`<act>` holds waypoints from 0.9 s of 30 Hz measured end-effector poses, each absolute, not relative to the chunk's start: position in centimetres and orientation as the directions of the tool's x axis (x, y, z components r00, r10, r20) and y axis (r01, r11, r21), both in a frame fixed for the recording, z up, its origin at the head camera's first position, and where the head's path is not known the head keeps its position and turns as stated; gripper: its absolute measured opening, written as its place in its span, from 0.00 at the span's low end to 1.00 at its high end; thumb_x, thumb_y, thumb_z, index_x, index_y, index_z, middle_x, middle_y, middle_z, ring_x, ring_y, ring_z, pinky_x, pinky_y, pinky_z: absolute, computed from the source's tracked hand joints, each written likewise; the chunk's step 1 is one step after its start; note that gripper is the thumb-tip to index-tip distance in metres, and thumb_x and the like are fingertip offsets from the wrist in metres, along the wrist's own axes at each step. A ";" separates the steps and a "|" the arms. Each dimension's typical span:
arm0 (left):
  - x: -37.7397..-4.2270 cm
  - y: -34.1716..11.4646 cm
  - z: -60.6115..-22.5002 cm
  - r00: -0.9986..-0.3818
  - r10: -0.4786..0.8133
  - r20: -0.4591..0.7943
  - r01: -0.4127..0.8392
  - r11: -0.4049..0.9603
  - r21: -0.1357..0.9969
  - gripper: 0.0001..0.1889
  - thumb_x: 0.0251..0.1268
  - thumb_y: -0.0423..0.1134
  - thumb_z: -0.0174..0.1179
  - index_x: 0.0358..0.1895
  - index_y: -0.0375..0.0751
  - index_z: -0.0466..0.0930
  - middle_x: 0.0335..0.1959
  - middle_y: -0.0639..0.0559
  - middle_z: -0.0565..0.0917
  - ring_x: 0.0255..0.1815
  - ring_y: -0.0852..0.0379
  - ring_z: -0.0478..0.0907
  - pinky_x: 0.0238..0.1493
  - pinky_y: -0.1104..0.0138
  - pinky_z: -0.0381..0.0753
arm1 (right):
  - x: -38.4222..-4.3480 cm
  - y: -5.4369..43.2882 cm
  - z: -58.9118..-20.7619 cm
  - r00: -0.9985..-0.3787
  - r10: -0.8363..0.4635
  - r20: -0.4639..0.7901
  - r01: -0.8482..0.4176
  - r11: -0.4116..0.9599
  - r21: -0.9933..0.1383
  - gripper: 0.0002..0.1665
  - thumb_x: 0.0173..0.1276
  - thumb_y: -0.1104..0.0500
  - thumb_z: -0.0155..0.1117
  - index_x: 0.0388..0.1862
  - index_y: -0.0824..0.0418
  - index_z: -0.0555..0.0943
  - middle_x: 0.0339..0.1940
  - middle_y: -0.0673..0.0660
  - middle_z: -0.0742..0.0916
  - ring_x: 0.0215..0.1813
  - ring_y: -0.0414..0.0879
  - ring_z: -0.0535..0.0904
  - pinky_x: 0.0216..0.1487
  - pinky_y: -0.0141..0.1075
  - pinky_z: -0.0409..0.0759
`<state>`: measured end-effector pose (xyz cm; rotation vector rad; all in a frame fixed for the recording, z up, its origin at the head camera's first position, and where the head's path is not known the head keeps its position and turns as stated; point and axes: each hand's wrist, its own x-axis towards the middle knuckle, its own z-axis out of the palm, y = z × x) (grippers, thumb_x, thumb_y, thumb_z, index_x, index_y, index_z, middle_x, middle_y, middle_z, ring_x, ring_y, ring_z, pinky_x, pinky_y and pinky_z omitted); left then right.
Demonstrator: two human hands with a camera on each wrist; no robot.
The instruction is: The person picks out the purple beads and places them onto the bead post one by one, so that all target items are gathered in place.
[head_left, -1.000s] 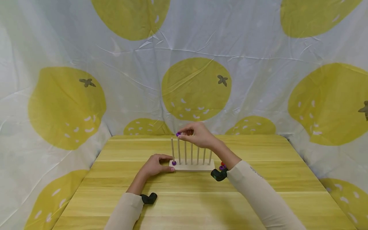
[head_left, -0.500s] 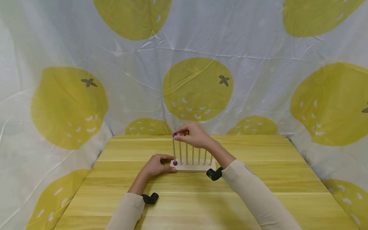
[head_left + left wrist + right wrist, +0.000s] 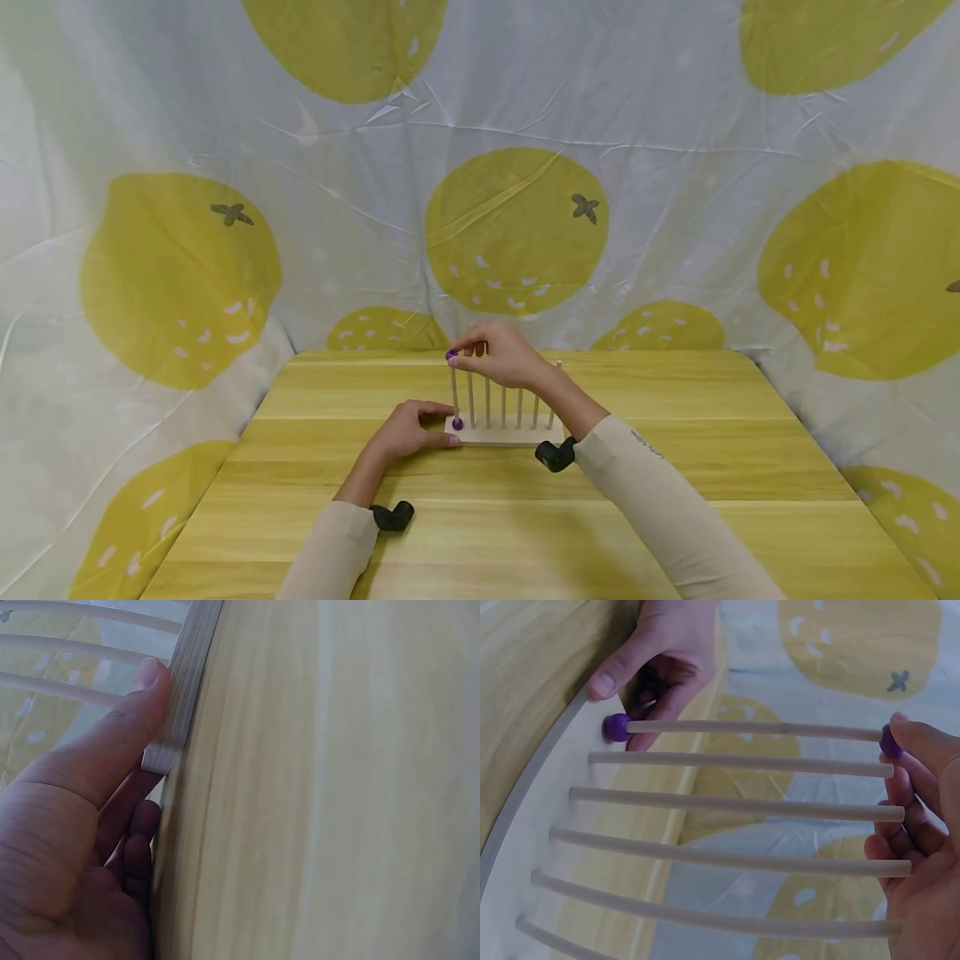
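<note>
A pale wooden base [image 3: 510,437] with a row of several upright pegs [image 3: 742,805] stands on the table. One purple bead [image 3: 616,727] sits at the foot of the leftmost peg. My right hand [image 3: 504,357] pinches a second purple bead [image 3: 890,742] between thumb and finger at the top of that same peg; whether the peg's tip is inside its hole is hidden. My left hand [image 3: 405,431] grips the base's left end, thumb on the front edge and fingers behind, as the left wrist view [image 3: 116,742] also shows.
The wooden table [image 3: 465,533] reaches back to a hanging cloth [image 3: 360,217] printed with yellow fruit. A black wrist camera [image 3: 555,456] on the right sleeve hangs close to the base's right end.
My right hand has moved left with the purple bead, from above the second peg to the top of the leftmost one. The left hand keeps its grip on the base.
</note>
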<state>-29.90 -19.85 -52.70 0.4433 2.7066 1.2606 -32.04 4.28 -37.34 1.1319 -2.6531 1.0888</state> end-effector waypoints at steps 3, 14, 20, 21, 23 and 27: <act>-29.9 -19.8 -52.6 -0.949 0.316 0.014 0.215 0.613 0.760 0.31 0.48 0.57 0.81 0.58 0.54 0.88 0.60 0.52 0.87 0.68 0.47 0.79 0.70 0.47 0.75 | -32.1 4.2 -37.4 -0.724 -0.616 0.312 -0.660 0.486 -0.573 0.11 0.72 0.48 0.71 0.46 0.49 0.92 0.37 0.45 0.87 0.37 0.40 0.76 0.38 0.32 0.76; -29.9 -19.8 -52.5 -0.949 0.316 0.014 0.217 0.617 0.756 0.30 0.49 0.57 0.81 0.58 0.54 0.88 0.60 0.51 0.86 0.68 0.46 0.78 0.71 0.47 0.75 | -32.0 4.2 -37.2 -0.721 -0.625 0.298 -0.660 0.491 -0.568 0.11 0.72 0.49 0.71 0.47 0.50 0.92 0.37 0.46 0.87 0.37 0.41 0.75 0.38 0.32 0.75; -29.9 -19.8 -52.5 -0.950 0.312 0.010 0.212 0.622 0.754 0.30 0.49 0.57 0.81 0.58 0.56 0.88 0.61 0.52 0.86 0.68 0.46 0.78 0.71 0.47 0.74 | -31.9 4.4 -37.2 -0.723 -0.621 0.303 -0.656 0.480 -0.583 0.15 0.71 0.49 0.72 0.51 0.55 0.90 0.38 0.49 0.88 0.37 0.41 0.76 0.39 0.33 0.75; -29.9 -19.8 -52.5 -0.950 0.313 0.007 0.211 0.621 0.755 0.30 0.49 0.57 0.81 0.58 0.57 0.88 0.61 0.52 0.86 0.68 0.46 0.78 0.71 0.47 0.74 | -31.9 4.4 -37.2 -0.724 -0.619 0.303 -0.654 0.478 -0.587 0.15 0.71 0.49 0.72 0.51 0.55 0.90 0.39 0.49 0.88 0.37 0.41 0.76 0.39 0.33 0.76; -29.9 -19.8 -52.5 -0.948 0.318 0.007 0.214 0.619 0.755 0.29 0.49 0.58 0.80 0.57 0.57 0.88 0.61 0.52 0.86 0.68 0.46 0.78 0.71 0.47 0.74 | -32.0 4.5 -37.3 -0.726 -0.615 0.307 -0.651 0.473 -0.594 0.15 0.71 0.49 0.72 0.51 0.55 0.91 0.39 0.49 0.88 0.37 0.41 0.76 0.39 0.33 0.76; -29.9 -19.8 -52.6 -0.948 0.317 -0.004 0.204 0.620 0.758 0.29 0.48 0.58 0.81 0.57 0.59 0.88 0.61 0.53 0.86 0.69 0.47 0.77 0.72 0.47 0.74 | -32.1 4.7 -37.5 -0.730 -0.612 0.306 -0.644 0.465 -0.607 0.15 0.71 0.48 0.72 0.51 0.54 0.91 0.39 0.48 0.88 0.37 0.41 0.76 0.38 0.33 0.76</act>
